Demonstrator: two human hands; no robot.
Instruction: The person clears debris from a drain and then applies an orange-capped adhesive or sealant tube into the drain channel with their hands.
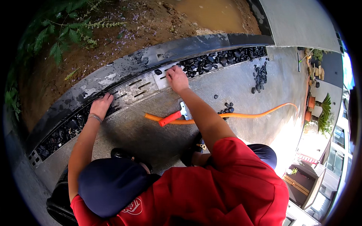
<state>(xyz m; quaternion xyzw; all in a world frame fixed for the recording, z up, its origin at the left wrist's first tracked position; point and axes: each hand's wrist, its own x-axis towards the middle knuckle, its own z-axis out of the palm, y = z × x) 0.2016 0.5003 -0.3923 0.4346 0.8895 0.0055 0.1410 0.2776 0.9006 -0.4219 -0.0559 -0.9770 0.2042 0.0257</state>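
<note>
A metal drain cover with slots [140, 89] lies in a narrow channel along a dark stone kerb. At the cover's left end is my left hand [100, 106], fingers bent down and close together beside black pebbles [69, 129]; what they grip, if anything, is hidden. My right hand [177, 80] rests over the cover's right end with its fingers pinched at the edge of more black pebbles [205, 64]. Whatever sits between those fingertips is too small to name. One loose pebble [158, 72] lies on the cover, just left of my right hand.
A scraper with a red handle [170, 118] lies on the grey paving by an orange hose [256, 114]. Loose pebbles [260, 78] are piled to the right, others [227, 109] near my right forearm. Beyond the kerb [113, 73] are soil, leafy plants [69, 32] and a muddy puddle [211, 15].
</note>
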